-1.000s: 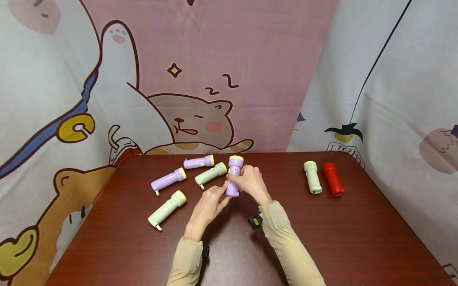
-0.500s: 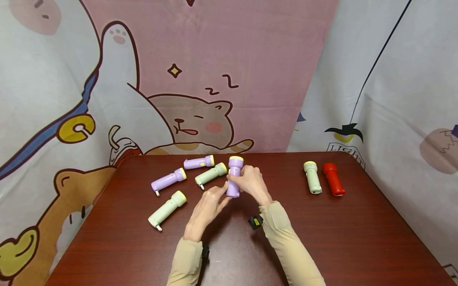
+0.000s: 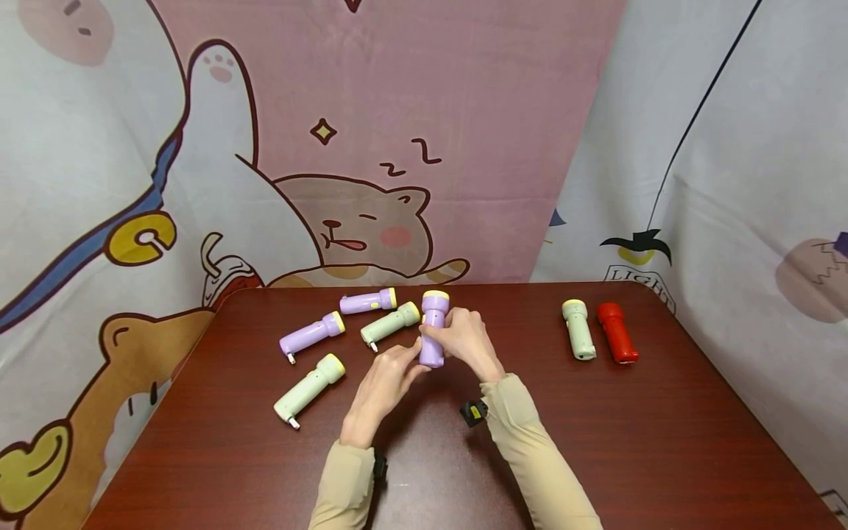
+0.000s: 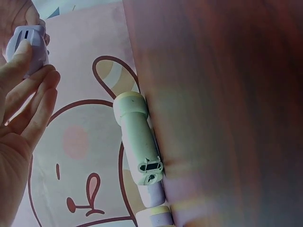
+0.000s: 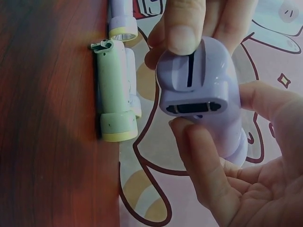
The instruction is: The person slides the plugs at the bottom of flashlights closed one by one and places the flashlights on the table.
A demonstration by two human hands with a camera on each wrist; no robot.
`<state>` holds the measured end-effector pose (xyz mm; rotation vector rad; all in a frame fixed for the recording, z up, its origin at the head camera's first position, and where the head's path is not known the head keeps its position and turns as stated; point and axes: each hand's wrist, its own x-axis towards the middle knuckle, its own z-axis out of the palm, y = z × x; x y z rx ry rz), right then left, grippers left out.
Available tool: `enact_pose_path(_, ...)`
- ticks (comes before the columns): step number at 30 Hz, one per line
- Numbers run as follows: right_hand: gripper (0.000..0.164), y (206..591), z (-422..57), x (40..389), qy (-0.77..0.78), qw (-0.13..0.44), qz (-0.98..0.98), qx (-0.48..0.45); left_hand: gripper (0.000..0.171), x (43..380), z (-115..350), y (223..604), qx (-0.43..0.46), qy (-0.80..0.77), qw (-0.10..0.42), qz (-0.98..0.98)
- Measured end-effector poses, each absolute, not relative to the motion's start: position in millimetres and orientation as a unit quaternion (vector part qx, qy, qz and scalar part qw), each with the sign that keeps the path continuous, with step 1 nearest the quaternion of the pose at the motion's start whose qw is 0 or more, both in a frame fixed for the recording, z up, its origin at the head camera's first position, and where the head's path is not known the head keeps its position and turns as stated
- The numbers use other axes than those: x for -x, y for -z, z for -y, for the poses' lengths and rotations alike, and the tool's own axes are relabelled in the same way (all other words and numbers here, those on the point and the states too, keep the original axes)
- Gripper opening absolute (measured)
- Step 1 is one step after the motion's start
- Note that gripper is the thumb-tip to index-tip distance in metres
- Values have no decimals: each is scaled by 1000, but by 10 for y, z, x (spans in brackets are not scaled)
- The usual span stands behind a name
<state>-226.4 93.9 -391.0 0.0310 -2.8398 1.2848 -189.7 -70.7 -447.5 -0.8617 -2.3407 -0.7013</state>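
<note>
A purple flashlight (image 3: 433, 305) with a pale yellow rim is held above the table between both hands, its tail toward me. My right hand (image 3: 469, 342) grips the barrel from the right. My left hand (image 3: 384, 379) pinches the tail end from the left. In the right wrist view, the left thumb (image 5: 183, 35) presses on a slotted panel at the flashlight's tail (image 5: 222, 85), above a dark rectangular recess. The left wrist view shows that thumb on the panel, with the other fingers (image 4: 35, 94) alongside and below. Nearest the hands lies a pale green flashlight (image 3: 391, 325).
On the brown table (image 3: 662, 442), two purple flashlights (image 3: 310, 334) and a second pale green flashlight (image 3: 308, 390) lie to the left. Some have small plugs folded out. Farther right are another green flashlight (image 3: 579, 330) and a red flashlight (image 3: 616, 333). A cartoon cloth (image 3: 503, 147) hangs behind.
The purple flashlight's tail has dipped very slightly toward me. Both hands keep almost the same place and hold, and the flashlights on the table have not moved.
</note>
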Motion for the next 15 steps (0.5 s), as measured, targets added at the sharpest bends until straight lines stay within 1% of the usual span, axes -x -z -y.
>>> enact_pose_path(7,37,3931,-946,2265,-416,7,909,-11,42,1913,717,4483,325,259,275,867)
enact_pose_path(15,38,3935,-984,2275,-404,6,915,-11,41,1920,686,4483,333,261,294,857)
